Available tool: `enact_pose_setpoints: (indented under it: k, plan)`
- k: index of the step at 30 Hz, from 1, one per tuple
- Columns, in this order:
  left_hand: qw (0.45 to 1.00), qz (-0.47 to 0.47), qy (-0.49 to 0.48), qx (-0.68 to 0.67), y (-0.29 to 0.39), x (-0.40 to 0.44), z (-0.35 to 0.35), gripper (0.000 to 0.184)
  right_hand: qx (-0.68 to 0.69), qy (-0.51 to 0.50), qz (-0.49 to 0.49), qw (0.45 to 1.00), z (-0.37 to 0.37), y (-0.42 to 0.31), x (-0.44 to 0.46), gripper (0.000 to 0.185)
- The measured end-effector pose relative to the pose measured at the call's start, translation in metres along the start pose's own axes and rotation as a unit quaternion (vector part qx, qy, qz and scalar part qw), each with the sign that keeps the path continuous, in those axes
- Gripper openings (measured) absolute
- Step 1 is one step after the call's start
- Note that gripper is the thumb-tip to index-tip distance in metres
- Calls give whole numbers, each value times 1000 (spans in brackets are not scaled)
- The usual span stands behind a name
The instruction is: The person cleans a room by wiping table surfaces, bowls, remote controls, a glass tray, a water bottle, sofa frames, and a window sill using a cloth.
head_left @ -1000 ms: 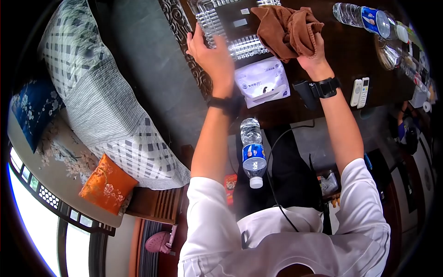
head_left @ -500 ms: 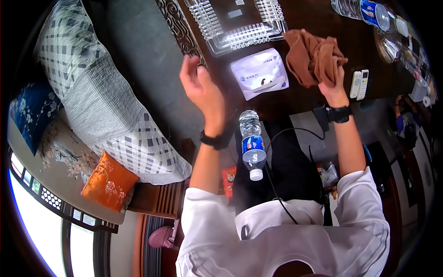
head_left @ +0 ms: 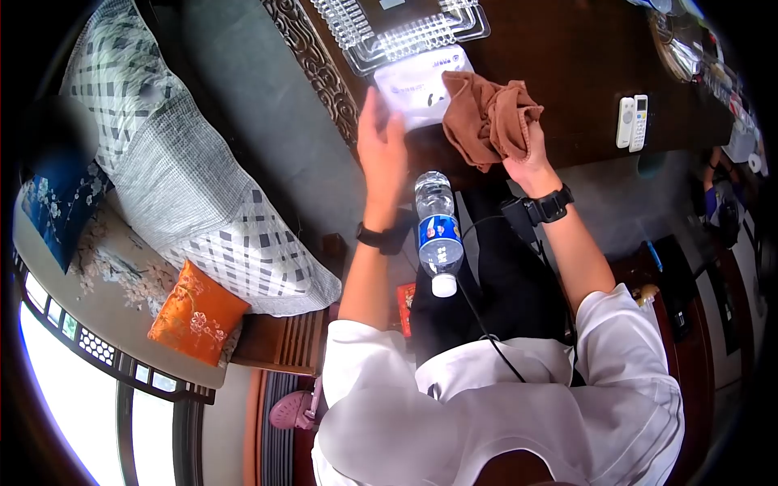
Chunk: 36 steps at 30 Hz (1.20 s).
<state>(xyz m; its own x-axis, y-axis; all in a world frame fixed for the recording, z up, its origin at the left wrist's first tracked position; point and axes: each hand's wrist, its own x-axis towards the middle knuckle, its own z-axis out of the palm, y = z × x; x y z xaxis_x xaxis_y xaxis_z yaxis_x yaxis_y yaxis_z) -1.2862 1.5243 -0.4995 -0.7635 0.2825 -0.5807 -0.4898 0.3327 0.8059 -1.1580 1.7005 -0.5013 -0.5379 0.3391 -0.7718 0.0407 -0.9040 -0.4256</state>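
Observation:
My right hand [head_left: 527,159] grips a bunched brown cloth [head_left: 486,121] above the near edge of the dark table [head_left: 559,81]. My left hand [head_left: 382,154], slightly blurred, is at the left side of a white packet [head_left: 421,85]; its fingers are apart and nothing shows between them. The cloth overlaps the packet's right part. Beyond the packet lies a clear ribbed tray [head_left: 405,40], partly cut off by the top of the view. A water bottle [head_left: 439,231] with a blue label appears between my forearms, its white cap toward my body.
Two remote controls [head_left: 632,123] lie at the right of the table. Clear containers and other items [head_left: 685,57] crowd the far right. A sofa with a checked cover [head_left: 194,162] and an orange cushion [head_left: 198,312] stands left. Another person [head_left: 721,206] is at the right edge.
My right hand has moved the cloth left, over part of the packet. My left hand, lately away from the packet, has come up beside it. The view has shifted, so the tray sits higher.

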Motion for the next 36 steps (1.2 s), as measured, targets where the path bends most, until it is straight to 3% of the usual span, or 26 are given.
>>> enact_pose_setpoints:
  k: [2,4,5,8,11,12,14,15,16,19,22,25,27,28,31,33,35,36]
  plan:
    - [999,27,39,10,-9,-5,-14,53,-23,41,-29,998,-1,-9,-8,28]
    - [998,22,51,38,-21,-25,-39,46,-54,13,-66,996,-20,-17,-15,31]
    - [998,-1,55,37,-37,-38,-52,52,-83,9,-74,994,-28,-23,-22,35]
    - [940,169,-133,266,-47,-88,-68,73,-155,40,-77,984,-44,-34,-47,37]
    - [921,237,-204,231,-47,-126,-35,105,-254,7,-64,965,-46,-33,-65,40]
    - [930,227,-180,226,-55,-130,-21,92,-292,-15,-60,954,-49,-30,-71,40]
    - [932,211,-203,214,-62,-126,-6,86,-299,-45,-45,952,-45,-17,-79,41]
    - [963,183,-131,149,-60,-131,3,76,-327,-71,-46,941,-40,-12,-83,43]
    - [995,51,-85,7,-64,-139,12,71,-354,-97,-47,929,-33,-7,-86,44]
    - [994,8,-62,-91,-45,-154,23,57,-383,-203,-67,899,-5,4,-109,54]
    - [981,-13,-31,-189,-43,-169,29,45,-423,-261,-152,854,17,2,-141,55]
    - [991,57,-25,-120,-20,-194,31,34,-419,-257,-218,843,28,10,-154,58]
    - [992,123,-8,9,-21,-211,24,35,-408,-263,-227,844,41,10,-155,57]
    - [994,106,15,-8,-24,-217,23,36,-402,-275,-226,843,46,11,-152,56]
    - [967,35,102,-232,-3,-210,26,37,-409,-286,-234,834,47,14,-153,55]
    - [954,41,125,-271,-19,-207,19,58,-435,-266,-233,828,40,20,-162,50]
    - [952,61,135,-269,-40,-207,6,82,-478,-272,-312,774,22,25,-173,47]
    - [959,15,178,-219,-16,-209,8,87,-499,-275,-349,744,17,26,-180,46]
